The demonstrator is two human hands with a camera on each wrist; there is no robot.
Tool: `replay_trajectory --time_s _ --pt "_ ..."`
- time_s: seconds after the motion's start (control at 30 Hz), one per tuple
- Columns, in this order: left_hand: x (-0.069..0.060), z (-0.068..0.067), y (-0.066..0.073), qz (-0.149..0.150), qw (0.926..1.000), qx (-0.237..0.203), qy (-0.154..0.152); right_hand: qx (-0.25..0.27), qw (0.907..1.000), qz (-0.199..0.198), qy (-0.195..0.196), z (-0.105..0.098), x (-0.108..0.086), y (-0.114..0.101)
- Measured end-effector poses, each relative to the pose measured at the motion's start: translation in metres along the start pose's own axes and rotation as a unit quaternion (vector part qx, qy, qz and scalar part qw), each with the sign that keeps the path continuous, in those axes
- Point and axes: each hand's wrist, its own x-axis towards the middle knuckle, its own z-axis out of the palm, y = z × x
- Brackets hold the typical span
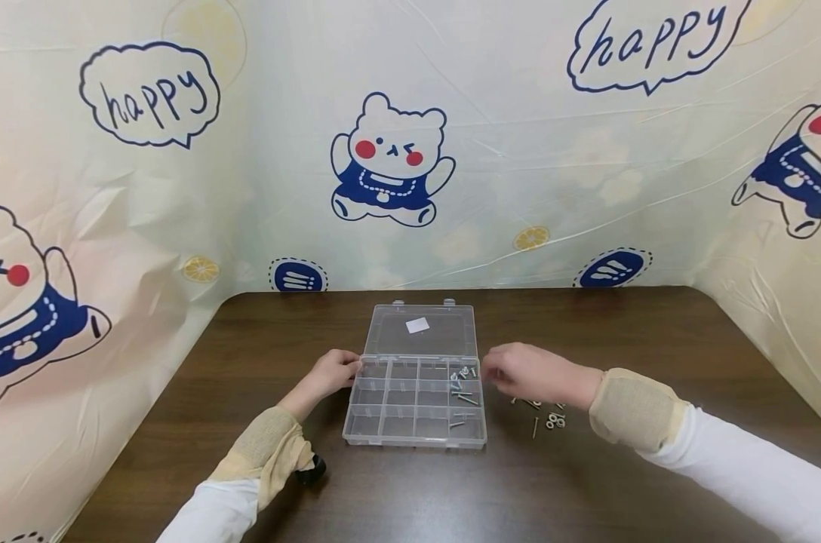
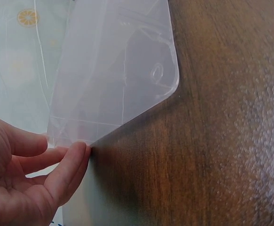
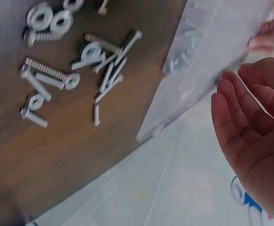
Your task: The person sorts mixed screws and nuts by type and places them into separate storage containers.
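Observation:
A clear plastic compartment box (image 1: 398, 441) lies on the table with its lid (image 1: 444, 343) folded back. My left hand (image 1: 336, 371) holds the box's back left corner; in the left wrist view the thumb and fingers (image 2: 75, 160) meet around that corner. Small screws (image 1: 466, 398) lie in the compartments of the right column. My right hand (image 1: 524, 369) is beside the box's back right corner, fingers bent toward the thumb. Whether something small sits between its fingertips (image 3: 227, 76) cannot be made out. Loose screws (image 3: 45, 70) and washers (image 3: 40, 17) lie right of the box.
The brown wooden table (image 1: 410, 498) extends around the box. A small white paper (image 1: 417, 325) lies at the lid. A black object (image 1: 312, 470) is by the left wrist. A printed curtain (image 1: 505, 173) hangs behind the table and along both sides.

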Motion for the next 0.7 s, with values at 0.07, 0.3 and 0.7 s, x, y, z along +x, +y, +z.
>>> replay_trajectory --time_s 0.07,0.3,0.7 --pt "0.0 0.0 0.0 0.0 1.0 0.0 -0.002 0.006 0.9999 0.014 0.004 -0.003 0.0 0.006" --pt "0.0 0.0 0.0 -0.003 1.0 -0.005 -0.004 0.009 0.9986 0.048 0.018 -0.006 -0.001 0.024" --pt "0.001 -0.001 0.0 -0.002 1.0 0.003 -0.001 0.072 0.9759 0.206 0.007 0.009 0.0 0.045"
